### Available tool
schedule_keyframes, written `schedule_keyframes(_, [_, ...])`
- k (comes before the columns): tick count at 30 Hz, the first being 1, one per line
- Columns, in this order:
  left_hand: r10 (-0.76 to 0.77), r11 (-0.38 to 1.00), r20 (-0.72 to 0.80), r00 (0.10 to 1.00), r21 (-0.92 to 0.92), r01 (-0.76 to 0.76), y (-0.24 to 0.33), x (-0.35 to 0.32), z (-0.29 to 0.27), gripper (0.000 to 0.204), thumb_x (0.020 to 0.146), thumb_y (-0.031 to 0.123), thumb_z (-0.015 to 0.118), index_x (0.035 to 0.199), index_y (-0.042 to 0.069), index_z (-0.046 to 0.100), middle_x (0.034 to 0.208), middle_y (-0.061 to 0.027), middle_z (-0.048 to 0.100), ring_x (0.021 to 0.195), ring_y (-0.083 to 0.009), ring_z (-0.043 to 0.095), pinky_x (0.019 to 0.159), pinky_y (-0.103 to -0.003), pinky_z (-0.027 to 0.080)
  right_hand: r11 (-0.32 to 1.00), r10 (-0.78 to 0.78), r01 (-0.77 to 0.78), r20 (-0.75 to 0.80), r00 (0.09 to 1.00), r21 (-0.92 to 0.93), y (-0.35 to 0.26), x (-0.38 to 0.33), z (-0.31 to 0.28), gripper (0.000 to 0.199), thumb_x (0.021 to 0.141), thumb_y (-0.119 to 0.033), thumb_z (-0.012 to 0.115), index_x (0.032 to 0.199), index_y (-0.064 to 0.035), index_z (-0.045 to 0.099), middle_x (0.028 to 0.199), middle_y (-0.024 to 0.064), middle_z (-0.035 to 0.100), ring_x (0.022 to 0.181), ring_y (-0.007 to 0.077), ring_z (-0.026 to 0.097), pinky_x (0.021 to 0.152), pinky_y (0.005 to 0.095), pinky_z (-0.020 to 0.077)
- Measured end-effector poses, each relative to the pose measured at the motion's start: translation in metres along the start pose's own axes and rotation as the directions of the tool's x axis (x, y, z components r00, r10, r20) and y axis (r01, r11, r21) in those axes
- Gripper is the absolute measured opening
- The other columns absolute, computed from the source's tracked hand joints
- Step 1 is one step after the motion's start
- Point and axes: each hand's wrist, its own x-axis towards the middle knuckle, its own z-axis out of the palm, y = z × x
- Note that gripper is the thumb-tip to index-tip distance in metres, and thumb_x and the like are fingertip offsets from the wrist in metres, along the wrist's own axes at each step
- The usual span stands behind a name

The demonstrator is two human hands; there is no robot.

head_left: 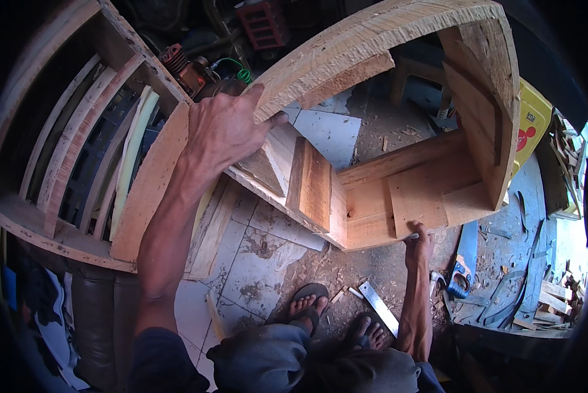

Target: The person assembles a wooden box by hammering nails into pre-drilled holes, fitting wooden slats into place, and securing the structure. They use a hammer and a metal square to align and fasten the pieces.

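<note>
A rough wooden frame built of planks and short blocks stands tilted in front of me. My left hand grips its upper left edge, fingers curled over the plank. My right hand holds the lower edge of the frame near a flat board. My two feet in sandals rest on the dusty tiled floor below.
A slatted wooden frame leans at the left. A hand saw with a blue handle lies on the floor at the right, a metal strip by my feet, wood offcuts at far right, a yellow container behind.
</note>
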Motion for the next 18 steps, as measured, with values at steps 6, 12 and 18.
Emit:
schedule_keyframes(6, [0.250,0.968,-0.151,0.956,0.005,-0.253,0.055,0.015,0.012,0.063,0.078,0.052,0.081,0.117,0.003,0.073,0.073,-0.0181,0.072,0.068,-0.0282,0.073,0.060,-0.042,0.058,0.988,0.084,-0.092,-0.068,0.994,-0.121,-0.007,-0.004,-0.026,0.053,0.084,-0.031,0.078,0.122,-0.0009,0.058,0.112,0.0163,0.067,0.095,0.0256,0.070,0.079,0.0431,0.0584])
schedule_keyframes(12, [0.334,0.926,-0.394,0.856,-0.030,-0.375,0.126,0.026,0.023,0.058,0.069,0.050,0.083,0.099,0.002,0.075,0.076,-0.0157,0.069,0.075,-0.0267,0.071,0.061,-0.040,0.057,0.681,0.206,-0.210,-0.092,0.974,-0.701,-0.036,-0.015,-0.079,0.053,0.092,-0.033,0.071,0.126,0.0064,0.062,0.097,0.0206,0.074,0.076,0.0247,0.075,0.065,0.0336,0.0603])
schedule_keyframes(18, [0.387,0.897,-0.255,0.886,-0.117,-0.426,0.153,-0.017,0.012,0.083,0.058,0.052,0.091,0.123,0.004,0.070,0.094,-0.0134,0.064,0.087,-0.0308,0.067,0.080,-0.043,0.055,0.511,-0.215,0.050,-0.072,0.974,-0.858,-0.036,-0.136,-0.149,0.043,0.096,-0.026,0.065,0.128,0.0016,0.062,0.104,0.0229,0.073,0.085,0.0305,0.074,0.075,0.0401,0.0574])
